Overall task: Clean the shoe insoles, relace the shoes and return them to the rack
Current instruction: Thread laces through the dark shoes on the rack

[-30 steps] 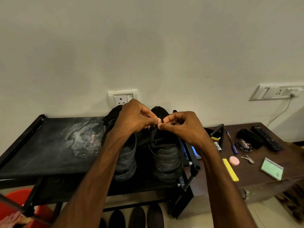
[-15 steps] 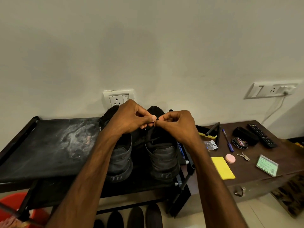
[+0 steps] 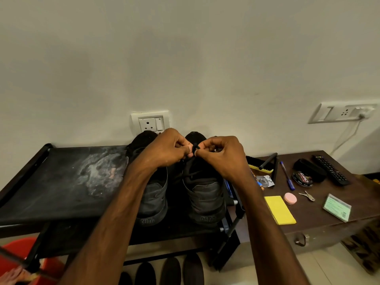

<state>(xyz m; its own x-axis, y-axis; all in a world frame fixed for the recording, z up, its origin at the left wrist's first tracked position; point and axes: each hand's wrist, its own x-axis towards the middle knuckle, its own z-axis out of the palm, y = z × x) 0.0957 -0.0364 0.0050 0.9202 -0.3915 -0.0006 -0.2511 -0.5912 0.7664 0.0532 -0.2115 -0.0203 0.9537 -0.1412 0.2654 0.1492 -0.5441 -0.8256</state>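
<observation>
Head view: my left grip (image 3: 167, 150) and right grip (image 3: 221, 154) both pinch the black lace (image 3: 195, 147) above the right-hand shoe (image 3: 204, 192) on the rack (image 3: 61, 182); the lace ends are hidden inside the pinch.

Home entryway: shoe rack (image 3: 61, 182) against plain wall, wooden side table (image 3: 349, 210) holding remote (image 3: 330, 169), keys (image 3: 306, 195).

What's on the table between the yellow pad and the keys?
In the head view, a round pink object lies between them.
</observation>
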